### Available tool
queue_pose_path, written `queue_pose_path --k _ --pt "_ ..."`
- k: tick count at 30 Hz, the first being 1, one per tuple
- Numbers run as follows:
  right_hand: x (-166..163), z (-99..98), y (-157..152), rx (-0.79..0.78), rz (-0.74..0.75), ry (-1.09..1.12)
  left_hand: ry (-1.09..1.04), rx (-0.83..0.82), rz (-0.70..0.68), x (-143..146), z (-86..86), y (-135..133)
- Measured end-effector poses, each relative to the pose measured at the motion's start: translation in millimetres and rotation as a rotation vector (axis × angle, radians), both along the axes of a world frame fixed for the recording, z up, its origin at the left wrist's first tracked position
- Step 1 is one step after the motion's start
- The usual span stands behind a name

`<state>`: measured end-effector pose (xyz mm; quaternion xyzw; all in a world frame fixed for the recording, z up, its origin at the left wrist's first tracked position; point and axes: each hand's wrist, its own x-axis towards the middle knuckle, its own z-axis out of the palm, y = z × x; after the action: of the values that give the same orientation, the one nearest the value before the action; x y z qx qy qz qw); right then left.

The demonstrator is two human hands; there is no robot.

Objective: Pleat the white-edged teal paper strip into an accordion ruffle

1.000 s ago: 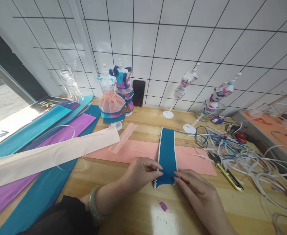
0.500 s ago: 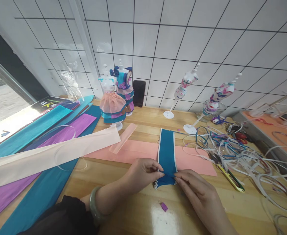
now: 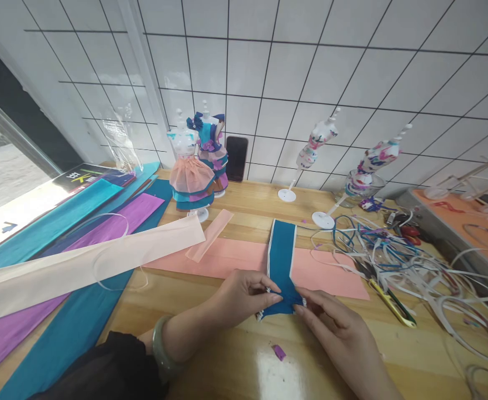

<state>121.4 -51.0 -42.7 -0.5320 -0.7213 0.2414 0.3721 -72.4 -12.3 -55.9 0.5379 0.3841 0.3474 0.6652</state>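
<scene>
A teal fabric strip (image 3: 282,250) with white edges lies away from me across a long peach fabric strip (image 3: 231,254). Its near end is gathered into small folds. My left hand (image 3: 246,294) pinches the left edge of those folds between thumb and fingers. On the opposite edge, my right hand (image 3: 331,322) grips the gathered fabric with thumb and forefinger, and white folded edging shows by its fingertips. A small purple scrap (image 3: 279,352) rests on the wooden table (image 3: 210,355) just below the hands.
Fabric strips in cream (image 3: 144,244), purple (image 3: 141,214) and teal (image 3: 77,339) cover the left side. Small dress forms stand along the wall, one in a peach skirt (image 3: 191,176). At right are tangled ribbons (image 3: 377,244) and a yellow utility knife (image 3: 387,300). A phone (image 3: 236,159) leans on the tiles.
The right edge of the gathered end is now folded up at my right fingertips, showing white edging. The strip has skewed slightly, and my hands stay in nearly the same place.
</scene>
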Motion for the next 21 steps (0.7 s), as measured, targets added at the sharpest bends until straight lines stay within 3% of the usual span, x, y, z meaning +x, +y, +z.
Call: queue_pose_path --k 8,15,21 --pt "-2 0.4 1 -0.152 -0.032 0.166 0.008 0.003 0.009 0 5.8 -2" --pt "-5 0.8 1 -0.291 -0.188 0.343 -0.032 -0.047 0.017 0 -3.1 1" --pt "-3 2.0 1 -0.391 -0.244 0.419 -0.081 0.002 0.034 -1 4.3 3"
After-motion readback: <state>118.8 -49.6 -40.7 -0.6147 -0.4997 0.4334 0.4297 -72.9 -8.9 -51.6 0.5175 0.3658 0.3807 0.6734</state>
